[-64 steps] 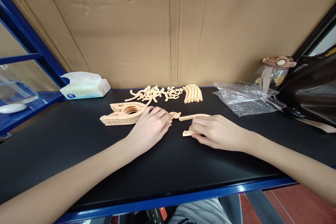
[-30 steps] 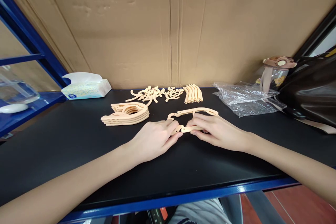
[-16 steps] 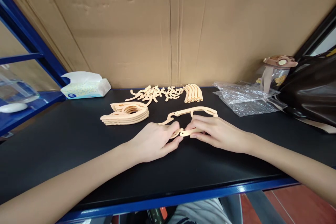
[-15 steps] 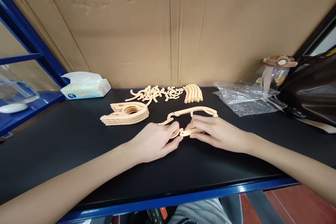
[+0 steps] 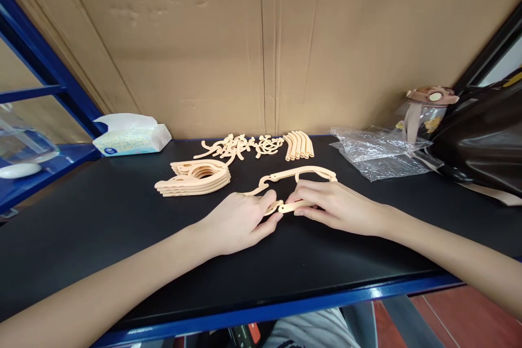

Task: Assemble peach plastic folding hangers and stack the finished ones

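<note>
My left hand [image 5: 242, 220] is closed, pinching a cream plastic hanger piece [image 5: 273, 207] with a curved end between thumb and fingers. Closed around a hanger arm [image 5: 290, 207], my right hand [image 5: 330, 204] holds it so that its holed end meets the left piece. Whether the two ends are joined, I cannot tell. Just behind the hands lies a long curved hanger arm [image 5: 304, 172] with a hook-shaped part [image 5: 261, 187] at its left end. My fingers cover much of the held parts.
Stacked folding hangers [image 5: 193, 180] lie to the left. Behind are a pile of small hooked pieces [image 5: 234, 145] and a row of curved arms [image 5: 299, 145]. A tissue pack [image 5: 132, 138] stands back left; clear plastic bags [image 5: 373, 155], a bottle [image 5: 428, 111] and a dark bag [image 5: 485, 147] are right.
</note>
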Demonstrator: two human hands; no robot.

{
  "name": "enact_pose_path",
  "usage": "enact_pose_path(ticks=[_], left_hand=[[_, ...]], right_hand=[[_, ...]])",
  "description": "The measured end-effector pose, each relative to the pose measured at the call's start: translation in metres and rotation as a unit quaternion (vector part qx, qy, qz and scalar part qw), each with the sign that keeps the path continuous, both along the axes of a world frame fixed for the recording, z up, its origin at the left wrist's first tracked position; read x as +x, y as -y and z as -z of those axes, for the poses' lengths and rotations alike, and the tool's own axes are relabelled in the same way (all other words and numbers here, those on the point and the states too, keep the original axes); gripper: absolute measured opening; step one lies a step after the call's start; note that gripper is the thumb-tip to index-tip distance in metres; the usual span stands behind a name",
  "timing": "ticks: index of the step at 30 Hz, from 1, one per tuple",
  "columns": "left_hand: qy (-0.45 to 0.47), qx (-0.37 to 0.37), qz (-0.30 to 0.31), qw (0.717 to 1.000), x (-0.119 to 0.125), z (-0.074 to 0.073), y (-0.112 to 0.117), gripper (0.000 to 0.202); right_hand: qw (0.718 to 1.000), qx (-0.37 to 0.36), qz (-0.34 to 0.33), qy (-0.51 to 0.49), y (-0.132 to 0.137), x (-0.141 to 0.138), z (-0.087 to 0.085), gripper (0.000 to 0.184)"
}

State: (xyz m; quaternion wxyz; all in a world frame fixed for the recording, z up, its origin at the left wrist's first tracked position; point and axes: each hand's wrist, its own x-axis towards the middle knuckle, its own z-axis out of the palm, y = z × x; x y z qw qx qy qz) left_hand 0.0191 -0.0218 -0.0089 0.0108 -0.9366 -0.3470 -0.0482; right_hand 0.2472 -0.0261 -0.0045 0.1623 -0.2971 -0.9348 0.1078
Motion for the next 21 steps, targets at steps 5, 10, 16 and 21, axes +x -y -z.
enact_pose_path(ticks=[5,10,16,21], left_hand=[[-0.002,0.003,0.001,1.000,-0.0001,0.0004,0.0001,0.020],[-0.002,0.009,0.004,1.000,-0.0005,0.0011,0.0000,0.021],[-0.014,0.009,0.003,1.000,0.0011,-0.0020,0.0007,0.020],[-0.027,0.023,0.019,0.999,0.0005,-0.0008,0.0005,0.020]], right_hand=[[1.000,0.000,-0.002,0.001,-0.0001,0.0001,-0.0001,0.019],[1.000,-0.001,-0.001,0.005,0.0000,0.0005,-0.0008,0.019],[1.000,-0.008,-0.004,0.002,-0.0009,0.0012,0.0002,0.021],[1.000,-0.016,-0.005,-0.007,-0.0012,0.0010,0.0030,0.021]])
